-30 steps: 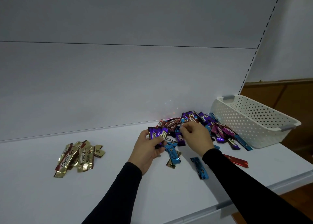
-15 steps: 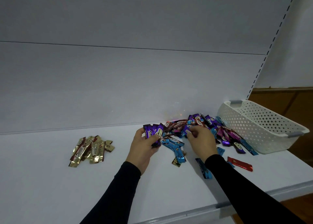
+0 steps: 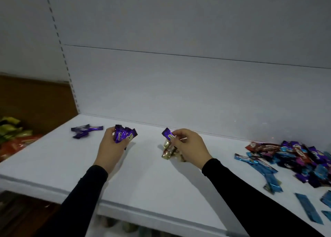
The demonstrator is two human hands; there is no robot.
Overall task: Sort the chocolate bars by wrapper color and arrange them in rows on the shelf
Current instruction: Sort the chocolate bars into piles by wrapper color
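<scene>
My left hand (image 3: pixel 111 147) grips a fanned bunch of purple bars (image 3: pixel 124 134) above the white shelf (image 3: pixel 143 179). My right hand (image 3: pixel 189 145) pinches one purple bar (image 3: pixel 168 134) just over the gold bars (image 3: pixel 168 151), which it partly hides. A small group of purple bars (image 3: pixel 84 130) lies at the shelf's far left. The mixed pile (image 3: pixel 297 156) of purple, red and blue bars sits at the right, with loose blue bars (image 3: pixel 263 168) in front of it.
The shelf's back panel rises right behind the bars. Left of the shelf, lower down, are yellow-green and orange packets (image 3: pixel 12 134). The shelf's front edge (image 3: pixel 125 206) runs across below my forearms. More blue bars (image 3: pixel 308 210) lie near the right front edge.
The view has swung left: the mixed pile is now at the right and the basket is out of sight. Both hands left the pile, the right one carrying a purple bar over the gold bars.
</scene>
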